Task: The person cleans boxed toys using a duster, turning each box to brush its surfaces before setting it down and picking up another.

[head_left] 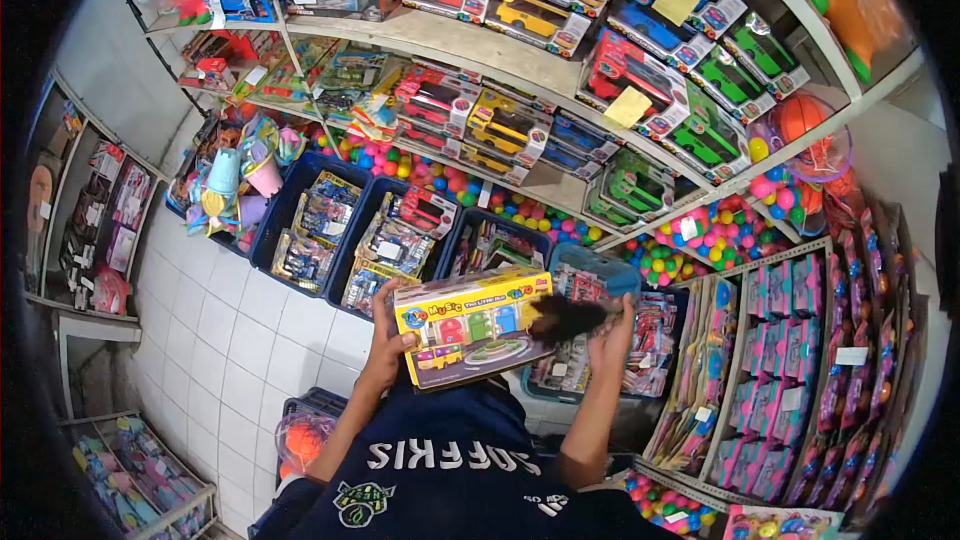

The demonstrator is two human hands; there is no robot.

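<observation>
On my feed the left hand (388,345) clamped the Tayo Music box (465,332) by its left end, while right of that grip a blurred dark duster (565,321), clasped in the right hand (609,342), hid part of the box's right edge.

Box (470,332) in grip: yellow and purple, with red, green and blue artwork. Duster (572,321) at its right: dark brown. Shirt (440,498) below grip: navy, white lettering (454,456). Floor (228,335) left of grip: white, square-grid pattern.
</observation>
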